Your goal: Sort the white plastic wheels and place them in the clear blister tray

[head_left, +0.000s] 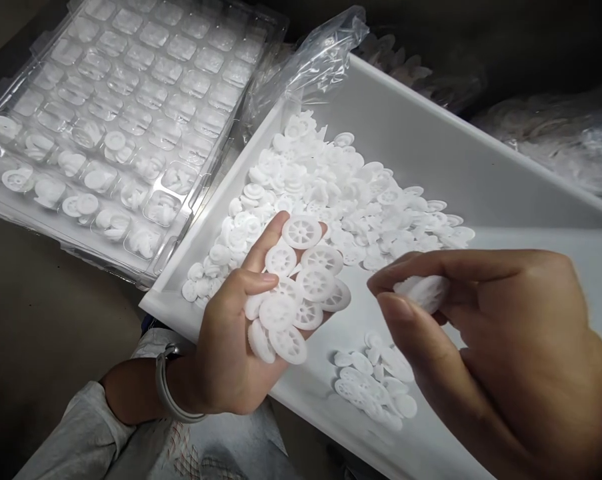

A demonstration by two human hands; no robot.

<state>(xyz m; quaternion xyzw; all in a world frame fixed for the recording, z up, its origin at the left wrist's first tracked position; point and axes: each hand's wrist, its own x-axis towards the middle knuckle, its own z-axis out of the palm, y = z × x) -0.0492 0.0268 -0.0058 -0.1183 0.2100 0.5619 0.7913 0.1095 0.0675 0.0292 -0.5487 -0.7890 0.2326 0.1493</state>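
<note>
While my left hand (233,363) cups white spoked wheels (315,285), thumb over them, my right hand (515,333), apart at its three o'clock, pinches a white piece (425,292). From my left hand, inside the pale bin (421,133), a large pile (325,180) spreads toward one o'clock, a smaller cluster (371,383) toward four; a clear pocketed tray (113,77) lies at ten.

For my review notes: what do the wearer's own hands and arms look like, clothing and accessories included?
The left hand is bare, with a narrow pale-grey wristband and a loose, light-grey sleeve ending on the forearm. The right hand is also bare, with no glove, ring or sleeve in view.
</note>
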